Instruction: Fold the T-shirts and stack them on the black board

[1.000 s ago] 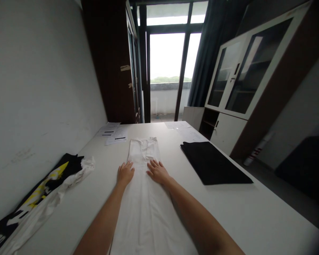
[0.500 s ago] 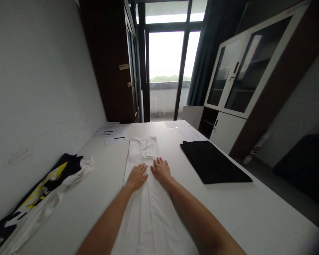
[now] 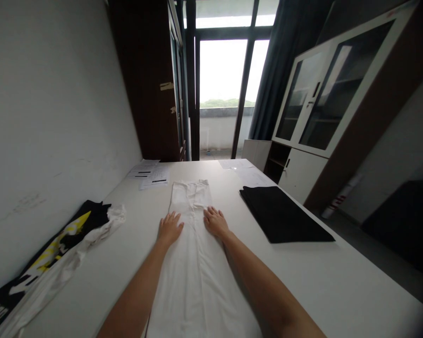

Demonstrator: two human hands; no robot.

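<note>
A long white garment, perhaps a pair of trousers, lies lengthwise on the white table. Its far end is narrower and a little wrinkled, and a crease runs down its middle. My left hand lies flat with fingers stretched on the garment's left edge. On the right edge rests my right hand, palm down and fingers extended. Neither hand grips the cloth. The garment's near end runs out of the bottom of the view.
A folded black cloth lies to the right. Black, yellow and white clothes are bunched along the left wall. Paper sheets lie at the far left, with more papers at the far right. A glass-door cabinet stands beyond the table.
My left hand has slid left, from near the garment's middle to its left edge. The right hand has shifted slightly toward the right edge. The hands are now farther apart.
</note>
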